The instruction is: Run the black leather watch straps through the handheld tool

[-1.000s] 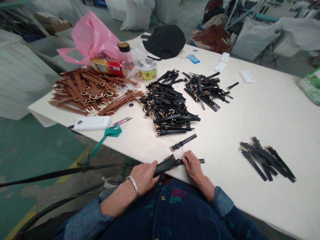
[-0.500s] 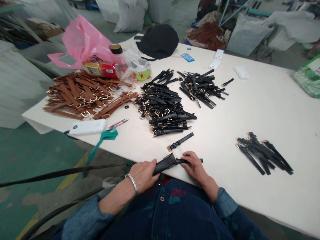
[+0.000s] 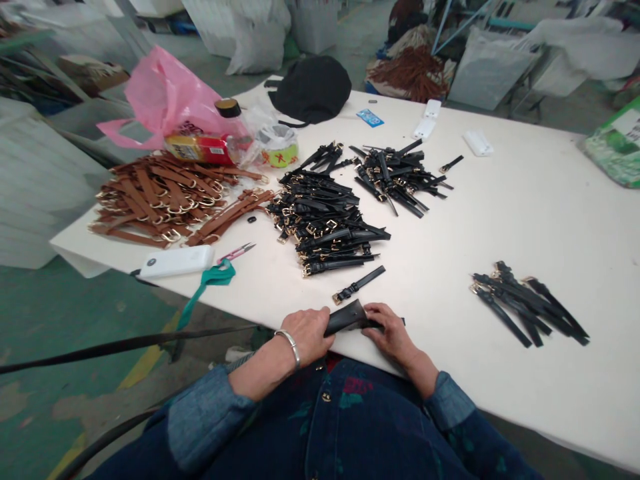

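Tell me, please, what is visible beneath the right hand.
A black strap runs beneath the right hand over the white tabletop, tip showing beyond; the covered stretch is hidden.

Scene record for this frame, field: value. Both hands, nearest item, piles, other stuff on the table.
left hand: grips wide black piece
right hand: fingers around thin black strap, at the wide piece's end
nearest item: single buckled strap, lying on table
centre: large black strap pile
table left: brown strap pile
table right: small black strap group
far edge: black cap
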Demonstrator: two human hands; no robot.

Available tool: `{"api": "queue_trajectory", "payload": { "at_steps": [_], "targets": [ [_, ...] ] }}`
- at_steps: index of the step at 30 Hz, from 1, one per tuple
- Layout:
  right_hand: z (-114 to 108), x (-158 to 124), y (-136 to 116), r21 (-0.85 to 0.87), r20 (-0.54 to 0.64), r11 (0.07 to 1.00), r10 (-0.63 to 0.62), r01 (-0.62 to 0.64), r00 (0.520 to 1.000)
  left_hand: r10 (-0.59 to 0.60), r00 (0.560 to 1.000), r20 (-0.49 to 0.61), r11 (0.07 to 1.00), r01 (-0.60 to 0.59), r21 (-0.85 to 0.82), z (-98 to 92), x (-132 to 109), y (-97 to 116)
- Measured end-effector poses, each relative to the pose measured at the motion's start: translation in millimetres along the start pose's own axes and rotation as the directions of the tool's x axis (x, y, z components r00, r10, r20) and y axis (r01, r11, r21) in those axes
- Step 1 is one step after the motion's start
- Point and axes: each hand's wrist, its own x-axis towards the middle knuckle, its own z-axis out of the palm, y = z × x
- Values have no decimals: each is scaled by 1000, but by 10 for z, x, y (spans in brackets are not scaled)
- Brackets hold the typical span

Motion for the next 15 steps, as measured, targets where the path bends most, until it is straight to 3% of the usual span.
{"api": "queue_trajectory", "payload": {
  "at_steps": [7,15],
  "targets": [
    [-1,-3,0,-11,10,1000,26,-26,1000,-74,993,93,997,71,37,-45,-143,-101],
    [-14,23,-10,15,15,1000,15,-15,1000,0,1000,5,1000,-1,8,7,-13,39]
  ]
}}
